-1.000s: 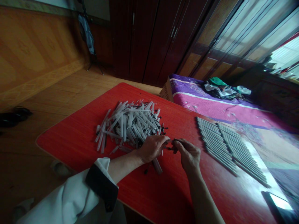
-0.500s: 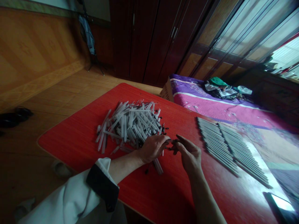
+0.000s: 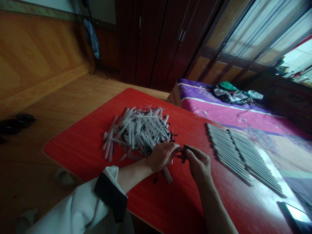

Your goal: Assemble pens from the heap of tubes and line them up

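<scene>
A heap of short white plastic tubes with black tips [image 3: 138, 130] lies on the red table [image 3: 80, 146]. My left hand [image 3: 162, 156] rests at the heap's near right edge, fingers closed around a white tube whose end sticks out below the palm. My right hand [image 3: 198, 162] meets it fingertip to fingertip, pinching a small dark piece at the tube's end. Two neat rows of finished tubes [image 3: 240, 157] lie to the right of my hands.
A phone with a lit screen [image 3: 293, 214] lies at the table's near right corner. A bed with a purple cover [image 3: 219, 110] and clothes stands behind the table. Dark wardrobes line the back wall. Shoes [image 3: 14, 123] sit on the wooden floor at left.
My hands stay joined at the tube; the right fingers shifted slightly on the small dark piece. The view has drifted a little.
</scene>
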A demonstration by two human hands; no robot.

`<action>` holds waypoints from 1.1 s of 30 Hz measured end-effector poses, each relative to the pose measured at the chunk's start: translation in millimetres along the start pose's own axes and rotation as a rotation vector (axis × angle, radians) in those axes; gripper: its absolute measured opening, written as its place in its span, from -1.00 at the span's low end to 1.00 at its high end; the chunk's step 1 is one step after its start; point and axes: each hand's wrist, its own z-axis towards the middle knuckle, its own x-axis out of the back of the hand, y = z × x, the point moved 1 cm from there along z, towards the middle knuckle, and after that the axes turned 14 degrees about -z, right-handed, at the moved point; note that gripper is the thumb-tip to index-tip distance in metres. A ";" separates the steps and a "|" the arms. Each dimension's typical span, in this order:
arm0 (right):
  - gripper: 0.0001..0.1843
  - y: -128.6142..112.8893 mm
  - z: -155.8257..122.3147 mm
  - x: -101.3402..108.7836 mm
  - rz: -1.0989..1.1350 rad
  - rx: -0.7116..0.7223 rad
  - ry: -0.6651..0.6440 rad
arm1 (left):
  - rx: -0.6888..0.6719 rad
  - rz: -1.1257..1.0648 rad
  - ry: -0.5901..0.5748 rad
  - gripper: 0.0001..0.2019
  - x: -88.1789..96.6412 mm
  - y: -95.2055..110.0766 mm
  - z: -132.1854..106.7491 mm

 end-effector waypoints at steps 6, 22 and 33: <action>-0.87 -11.3 -4.2 -3.5 -0.198 0.068 0.091 | 0.007 0.017 -0.047 -0.81 -0.3 -1.7 -2.1; -0.74 -50.5 0.5 -2.8 -0.511 0.179 0.137 | -0.007 0.052 0.065 -0.72 0.2 -4.3 -0.9; -0.77 -66.8 12.0 -10.6 -0.501 0.139 0.048 | 0.040 -0.020 0.129 -0.76 1.8 -3.7 -1.1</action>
